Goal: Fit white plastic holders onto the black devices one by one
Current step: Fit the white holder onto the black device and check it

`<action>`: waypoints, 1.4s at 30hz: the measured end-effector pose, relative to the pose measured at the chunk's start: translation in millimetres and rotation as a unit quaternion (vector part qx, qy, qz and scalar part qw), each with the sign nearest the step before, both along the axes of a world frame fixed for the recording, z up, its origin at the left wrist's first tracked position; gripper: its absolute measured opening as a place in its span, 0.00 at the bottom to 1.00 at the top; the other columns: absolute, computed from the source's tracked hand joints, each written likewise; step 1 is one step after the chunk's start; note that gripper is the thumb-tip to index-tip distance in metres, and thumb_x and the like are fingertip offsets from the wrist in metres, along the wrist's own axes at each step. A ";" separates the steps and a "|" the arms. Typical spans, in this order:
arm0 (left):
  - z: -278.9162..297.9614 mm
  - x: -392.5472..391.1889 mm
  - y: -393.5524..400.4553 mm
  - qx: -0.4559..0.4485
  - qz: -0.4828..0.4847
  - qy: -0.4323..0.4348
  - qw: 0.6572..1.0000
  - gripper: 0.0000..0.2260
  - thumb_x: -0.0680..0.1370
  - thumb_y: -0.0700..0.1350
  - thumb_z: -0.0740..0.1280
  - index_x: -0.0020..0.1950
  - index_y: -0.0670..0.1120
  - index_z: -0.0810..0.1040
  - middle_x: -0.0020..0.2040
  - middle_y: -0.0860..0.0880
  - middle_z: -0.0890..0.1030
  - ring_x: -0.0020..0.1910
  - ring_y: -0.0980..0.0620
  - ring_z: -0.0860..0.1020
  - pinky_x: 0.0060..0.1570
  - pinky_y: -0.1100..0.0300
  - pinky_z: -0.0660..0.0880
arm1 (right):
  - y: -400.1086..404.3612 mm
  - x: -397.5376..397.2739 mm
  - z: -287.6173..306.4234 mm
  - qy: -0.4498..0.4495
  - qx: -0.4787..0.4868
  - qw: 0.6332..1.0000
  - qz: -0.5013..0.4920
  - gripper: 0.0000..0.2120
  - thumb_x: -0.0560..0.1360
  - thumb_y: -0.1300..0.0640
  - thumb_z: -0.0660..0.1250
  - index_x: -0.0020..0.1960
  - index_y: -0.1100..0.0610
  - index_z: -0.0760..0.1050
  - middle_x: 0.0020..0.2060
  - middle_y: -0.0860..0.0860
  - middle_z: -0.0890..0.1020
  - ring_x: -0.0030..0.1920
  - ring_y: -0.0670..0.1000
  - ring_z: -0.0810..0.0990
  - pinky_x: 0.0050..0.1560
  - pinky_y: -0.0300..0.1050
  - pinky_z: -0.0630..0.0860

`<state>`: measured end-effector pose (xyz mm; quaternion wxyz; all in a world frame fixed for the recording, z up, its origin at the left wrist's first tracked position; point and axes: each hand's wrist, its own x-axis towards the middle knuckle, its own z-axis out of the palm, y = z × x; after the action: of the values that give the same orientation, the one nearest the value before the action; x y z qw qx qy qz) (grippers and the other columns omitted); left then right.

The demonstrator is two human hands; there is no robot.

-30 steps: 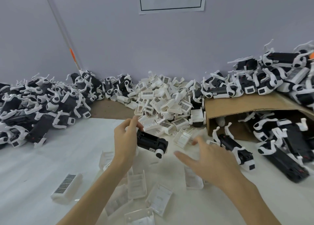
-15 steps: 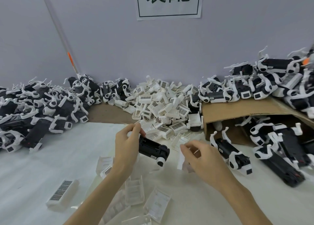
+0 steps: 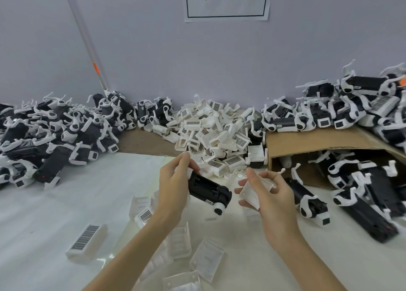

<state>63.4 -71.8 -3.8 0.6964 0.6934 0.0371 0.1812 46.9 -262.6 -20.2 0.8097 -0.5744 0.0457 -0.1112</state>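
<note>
Black device (image 3: 208, 189): matt black plastic, ribbed side. White holder (image 3: 256, 190): thin, translucent plastic, smooth. Cardboard box (image 3: 307, 143): dull brown, creased. Table cover (image 3: 77, 202): white, smooth, faint sheen.

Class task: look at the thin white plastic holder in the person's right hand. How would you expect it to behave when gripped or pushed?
The thin white plastic holder probably weighs little: the right hand holds it with fingertips alone. Its thin, open-sided walls suggest it may flex when squeezed. Flat faces make rolling unlikely; pushed on the white table, it would likely slide.
</note>
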 end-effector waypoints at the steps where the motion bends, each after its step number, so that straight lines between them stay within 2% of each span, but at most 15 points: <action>1: 1.1 -1.6 -1.6 -0.015 -0.012 0.002 1.000 0.24 0.88 0.52 0.61 0.36 0.42 0.78 0.36 0.48 0.80 0.39 0.51 0.76 0.43 0.57 0.71 | 1.1 -0.2 -1.7 -0.008 -0.034 0.999 -0.013 0.17 0.75 0.50 0.77 0.55 0.58 0.75 0.41 0.56 0.87 0.40 0.56 0.89 0.31 0.43 0.81; 4: 2.2 -6.6 -8.7 -0.007 -0.050 0.023 0.998 0.26 0.88 0.57 0.57 0.38 0.43 0.80 0.37 0.47 0.81 0.39 0.53 0.77 0.42 0.58 0.72 | 4.2 0.0 -7.2 -0.045 -0.159 0.986 -0.019 0.12 0.78 0.46 0.73 0.54 0.52 0.76 0.39 0.48 0.86 0.37 0.46 0.86 0.34 0.37 0.76; 7: 1.0 -10.8 -16.2 0.022 -0.080 0.036 0.996 0.27 0.87 0.62 0.55 0.42 0.45 0.82 0.38 0.51 0.82 0.39 0.55 0.78 0.42 0.59 0.71 | 13.0 -5.4 -10.6 -0.082 -0.292 0.953 0.008 0.19 0.74 0.35 0.67 0.55 0.48 0.74 0.42 0.43 0.83 0.40 0.40 0.83 0.39 0.30 0.74; 9: 0.3 -11.1 -15.9 0.047 -0.098 0.009 0.994 0.28 0.86 0.64 0.55 0.47 0.44 0.82 0.42 0.48 0.82 0.44 0.55 0.79 0.45 0.59 0.71 | 19.5 -9.9 -11.9 -0.104 -0.342 0.933 0.032 0.22 0.75 0.30 0.65 0.57 0.46 0.72 0.44 0.44 0.81 0.44 0.44 0.83 0.41 0.34 0.76; 12: 0.6 -13.8 -14.3 0.097 -0.163 -0.050 0.981 0.24 0.85 0.63 0.56 0.51 0.46 0.81 0.45 0.47 0.82 0.47 0.54 0.80 0.48 0.61 0.73 | 24.0 -14.8 -9.7 -0.148 -0.419 0.896 0.023 0.23 0.77 0.28 0.59 0.60 0.45 0.71 0.51 0.41 0.78 0.57 0.46 0.77 0.54 0.42 0.75; 16: -1.4 -18.0 -22.3 0.141 -0.175 -0.096 0.970 0.15 0.86 0.57 0.57 0.50 0.51 0.78 0.45 0.57 0.83 0.49 0.57 0.81 0.51 0.65 0.73 | 28.1 -22.1 -5.7 -0.174 -0.400 0.897 0.068 0.23 0.82 0.31 0.48 0.62 0.46 0.69 0.49 0.42 0.78 0.55 0.50 0.78 0.56 0.58 0.76; 19: -2.8 -17.6 -25.4 0.151 -0.161 -0.107 0.970 0.15 0.86 0.59 0.57 0.54 0.52 0.78 0.46 0.56 0.85 0.49 0.53 0.83 0.52 0.59 0.77 | 24.3 -23.4 -7.2 -0.183 -0.392 0.894 0.113 0.24 0.83 0.32 0.46 0.72 0.42 0.64 0.59 0.37 0.77 0.63 0.47 0.77 0.61 0.58 0.76; 21: -2.7 -18.3 -26.0 0.148 -0.156 -0.102 0.971 0.17 0.85 0.63 0.57 0.58 0.52 0.77 0.46 0.53 0.85 0.46 0.47 0.83 0.48 0.49 0.79 | 22.2 -23.9 -6.6 -0.195 -0.398 0.886 0.134 0.29 0.83 0.32 0.46 0.81 0.38 0.52 0.70 0.35 0.70 0.73 0.46 0.71 0.70 0.55 0.72; 24: -2.5 -18.9 -27.3 0.139 -0.130 -0.104 0.976 0.18 0.85 0.64 0.58 0.58 0.51 0.76 0.44 0.54 0.86 0.45 0.55 0.84 0.42 0.62 0.77 | 23.5 -26.1 -3.2 -0.226 -0.413 0.871 0.141 0.35 0.81 0.28 0.46 0.83 0.35 0.37 0.79 0.39 0.60 0.79 0.46 0.62 0.75 0.59 0.67; 26: -2.3 -18.0 -27.9 0.139 -0.121 -0.098 0.978 0.18 0.86 0.60 0.58 0.56 0.49 0.79 0.45 0.51 0.85 0.46 0.54 0.83 0.43 0.62 0.77 | 26.3 -27.5 -1.9 -0.262 -0.447 0.846 0.128 0.35 0.83 0.32 0.47 0.84 0.39 0.37 0.81 0.41 0.56 0.81 0.47 0.58 0.77 0.58 0.65; 28: -2.6 -16.5 -27.3 0.142 -0.120 -0.094 0.978 0.18 0.88 0.55 0.57 0.51 0.44 0.80 0.44 0.45 0.83 0.45 0.45 0.81 0.47 0.48 0.77 | 28.3 -27.4 -2.1 -0.281 -0.484 0.821 0.113 0.33 0.85 0.35 0.47 0.85 0.43 0.40 0.82 0.41 0.55 0.82 0.47 0.56 0.78 0.55 0.61; 30: -1.8 -16.2 -26.8 0.131 -0.125 -0.090 0.979 0.19 0.89 0.53 0.57 0.50 0.41 0.80 0.44 0.40 0.81 0.45 0.39 0.79 0.48 0.43 0.76 | 28.6 -26.6 -1.2 -0.268 -0.490 0.822 0.110 0.32 0.85 0.34 0.46 0.85 0.41 0.42 0.81 0.41 0.58 0.81 0.47 0.57 0.78 0.53 0.61; 34: 1.4 -17.9 -26.7 0.106 -0.134 -0.097 0.981 0.19 0.88 0.51 0.58 0.49 0.43 0.84 0.44 0.45 0.85 0.45 0.42 0.83 0.48 0.56 0.77 | 24.5 -24.1 -0.5 -0.245 -0.488 0.828 0.126 0.32 0.84 0.32 0.44 0.84 0.39 0.40 0.77 0.38 0.63 0.79 0.43 0.61 0.78 0.52 0.60; 38: 0.6 -17.8 -27.0 0.091 -0.144 -0.097 0.981 0.21 0.87 0.53 0.60 0.46 0.41 0.83 0.40 0.40 0.83 0.42 0.38 0.80 0.45 0.57 0.76 | 21.6 -23.1 -2.3 -0.255 -0.499 0.816 0.141 0.33 0.84 0.32 0.44 0.84 0.40 0.37 0.80 0.34 0.59 0.81 0.40 0.56 0.79 0.55 0.57; 42: -2.9 -14.4 -25.4 0.087 -0.104 -0.076 0.988 0.25 0.87 0.59 0.61 0.41 0.42 0.81 0.37 0.45 0.83 0.40 0.45 0.81 0.47 0.55 0.76 | 22.4 -25.8 -1.6 -0.266 -0.432 0.850 0.145 0.33 0.84 0.33 0.52 0.85 0.40 0.45 0.79 0.37 0.61 0.81 0.44 0.59 0.78 0.53 0.61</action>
<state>49.0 -97.2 -6.7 0.6494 0.7357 -0.1043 0.1619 21.1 -240.2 -21.8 0.4682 -0.8148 -0.3074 -0.1496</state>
